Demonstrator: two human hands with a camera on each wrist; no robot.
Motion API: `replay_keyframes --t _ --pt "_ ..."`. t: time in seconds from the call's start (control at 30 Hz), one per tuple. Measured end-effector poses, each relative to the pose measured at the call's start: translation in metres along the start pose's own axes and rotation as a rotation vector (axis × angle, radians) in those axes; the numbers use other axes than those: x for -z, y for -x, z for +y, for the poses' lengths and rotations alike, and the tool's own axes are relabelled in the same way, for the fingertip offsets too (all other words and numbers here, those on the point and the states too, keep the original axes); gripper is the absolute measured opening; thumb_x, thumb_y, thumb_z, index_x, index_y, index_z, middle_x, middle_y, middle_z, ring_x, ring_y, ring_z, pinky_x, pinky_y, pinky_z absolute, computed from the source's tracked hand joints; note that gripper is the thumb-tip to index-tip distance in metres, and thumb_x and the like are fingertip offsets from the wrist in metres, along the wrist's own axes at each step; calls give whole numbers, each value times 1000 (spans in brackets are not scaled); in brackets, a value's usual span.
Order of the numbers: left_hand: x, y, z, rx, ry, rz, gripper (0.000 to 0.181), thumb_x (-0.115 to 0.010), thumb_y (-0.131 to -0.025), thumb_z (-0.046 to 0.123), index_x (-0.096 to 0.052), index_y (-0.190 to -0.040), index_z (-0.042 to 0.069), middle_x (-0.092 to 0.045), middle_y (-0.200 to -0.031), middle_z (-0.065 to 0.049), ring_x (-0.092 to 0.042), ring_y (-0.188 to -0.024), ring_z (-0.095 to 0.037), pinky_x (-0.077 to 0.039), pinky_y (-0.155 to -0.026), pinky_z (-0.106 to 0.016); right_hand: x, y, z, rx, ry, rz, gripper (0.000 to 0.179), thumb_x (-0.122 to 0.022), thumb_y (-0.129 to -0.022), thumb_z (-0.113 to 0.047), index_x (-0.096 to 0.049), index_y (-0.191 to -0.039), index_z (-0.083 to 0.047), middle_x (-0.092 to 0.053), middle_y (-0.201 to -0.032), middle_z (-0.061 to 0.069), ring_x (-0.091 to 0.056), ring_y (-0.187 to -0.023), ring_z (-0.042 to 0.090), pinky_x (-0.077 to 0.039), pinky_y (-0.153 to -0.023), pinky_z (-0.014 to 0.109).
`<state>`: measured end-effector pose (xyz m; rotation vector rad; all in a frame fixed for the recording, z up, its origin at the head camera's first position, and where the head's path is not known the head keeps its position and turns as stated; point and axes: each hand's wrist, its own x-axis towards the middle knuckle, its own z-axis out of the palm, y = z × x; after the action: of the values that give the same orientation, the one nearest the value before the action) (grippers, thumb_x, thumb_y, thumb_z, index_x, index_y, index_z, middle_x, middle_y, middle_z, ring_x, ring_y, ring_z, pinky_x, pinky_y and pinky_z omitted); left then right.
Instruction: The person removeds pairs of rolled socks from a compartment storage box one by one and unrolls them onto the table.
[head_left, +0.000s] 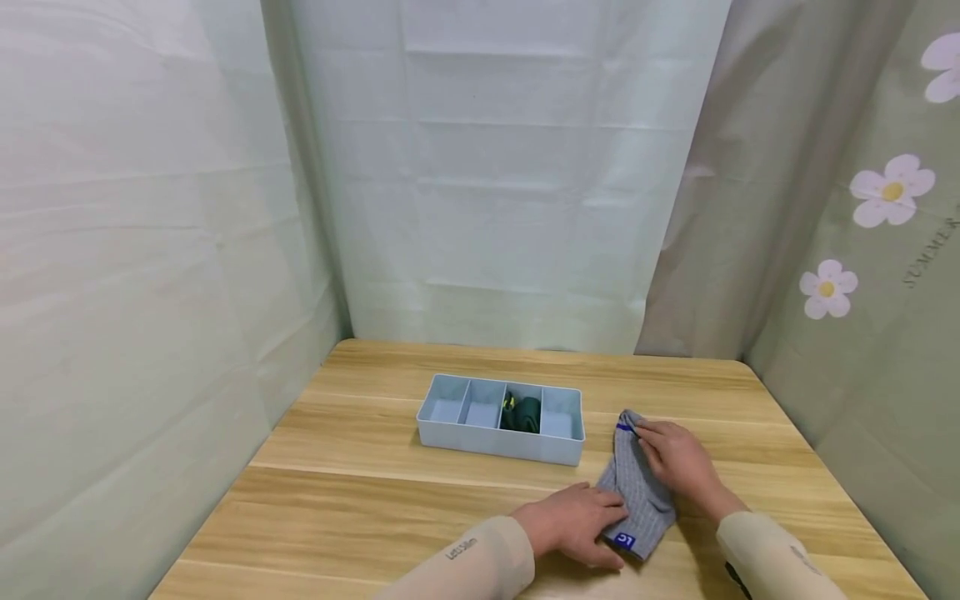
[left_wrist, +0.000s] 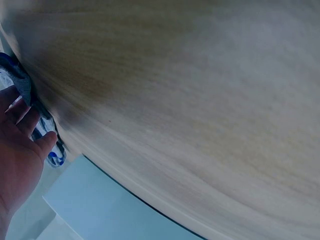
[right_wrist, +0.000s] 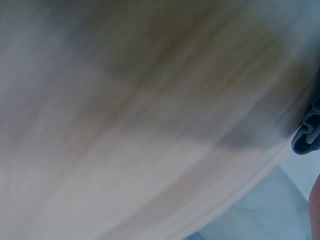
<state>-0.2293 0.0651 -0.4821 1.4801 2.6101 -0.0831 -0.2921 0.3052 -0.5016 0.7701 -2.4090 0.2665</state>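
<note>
A grey ribbed sock [head_left: 643, 492] with a blue stripe at its far end and a blue "LC" label at its near end lies on the wooden table. My left hand [head_left: 573, 521] rests its fingertips on the sock's near left edge, beside the label. In the left wrist view, the extended fingers of the left hand [left_wrist: 20, 155] touch the sock [left_wrist: 46, 122]. My right hand [head_left: 681, 460] lays its fingers along the far right side of the sock. Only an edge of that hand [right_wrist: 316, 210] and a dark fold of sock [right_wrist: 310, 132] appear in the right wrist view.
A light blue divided box [head_left: 495, 440] stands left of the sock, beyond my left hand. One compartment, second from the right, holds a dark green rolled bundle [head_left: 528, 414] with a yellow mark beside it. Pale curtains [head_left: 495, 183] enclose the wooden table [head_left: 337, 500].
</note>
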Motion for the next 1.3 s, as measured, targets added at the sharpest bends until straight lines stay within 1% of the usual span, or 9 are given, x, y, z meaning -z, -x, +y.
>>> replay_keyframes --t 0.07,0.13,0.33,0.5,0.7,0.87,1.0,1.2,1.3 --pt "0 0 -1 3 9 -6 70 -54 -92 64 -47 -148 22 -42 -150 11 -38 -136 -3 -32 -112 -31 1 1 0 69 30 -47 24 -72 -86 -10 -74 -106 2 -71 -109 16 -66 -101 36 -48 -91 54" --pt "0 0 -1 3 9 -5 71 -54 -92 64 -47 -149 22 -42 -150 11 -38 -136 -3 -32 -112 -31 1 2 0 81 57 -122 27 -69 -90 -16 -74 -110 1 -70 -114 16 -64 -107 36 -46 -94 55" --pt "1 -1 0 0 11 -6 71 -54 -92 65 -47 -149 22 -41 -150 11 -37 -137 -3 -32 -112 -31 3 -1 7 -99 66 -406 43 -51 -103 -29 -61 -131 3 -54 -140 22 -46 -131 44 -32 -105 64" --pt "0 -2 1 -9 8 2 70 -55 -92 64 -48 -148 22 -41 -150 11 -37 -137 -3 -32 -112 -32 2 -6 15 -153 48 -525 45 -45 -105 -27 -56 -136 4 -50 -144 23 -42 -134 45 -28 -106 67" --pt "-1 0 4 -1 -5 8 72 -55 -91 65 -47 -149 23 -41 -151 8 -38 -136 -5 -34 -109 -28 2 -8 19 -201 -28 -573 46 -44 -105 -23 -52 -138 8 -47 -144 27 -41 -133 48 -31 -103 69" --pt "-1 4 4 52 74 10 73 -57 -91 64 -42 -151 27 -33 -155 -2 -37 -138 -11 -35 -108 -29 0 -9 19 -244 -90 -576 49 -43 -106 -24 -47 -141 10 -43 -146 31 -38 -134 50 -31 -103 69" --pt "1 9 3 71 98 49 78 -56 -91 64 -36 -154 22 -35 -154 -5 -37 -138 -15 -34 -110 -29 -2 -9 20 -264 -108 -573 50 -44 -105 -25 -46 -141 11 -42 -145 32 -38 -134 51 -30 -103 69" --pt "0 18 1 83 128 73 83 -56 -92 63 -27 -158 22 -35 -154 -11 -40 -137 -19 -34 -111 -31 -2 -6 20 -295 -84 -531 53 -49 -103 -28 -48 -139 11 -44 -144 32 -40 -132 51 -30 -102 70" --pt "-2 23 0 64 97 52 77 -53 -93 64 -33 -156 24 -35 -154 -9 -38 -138 -17 -34 -110 -32 -3 -5 20 -319 -55 -519 54 -51 -102 -30 -48 -140 10 -44 -144 31 -41 -131 51 -30 -103 70"
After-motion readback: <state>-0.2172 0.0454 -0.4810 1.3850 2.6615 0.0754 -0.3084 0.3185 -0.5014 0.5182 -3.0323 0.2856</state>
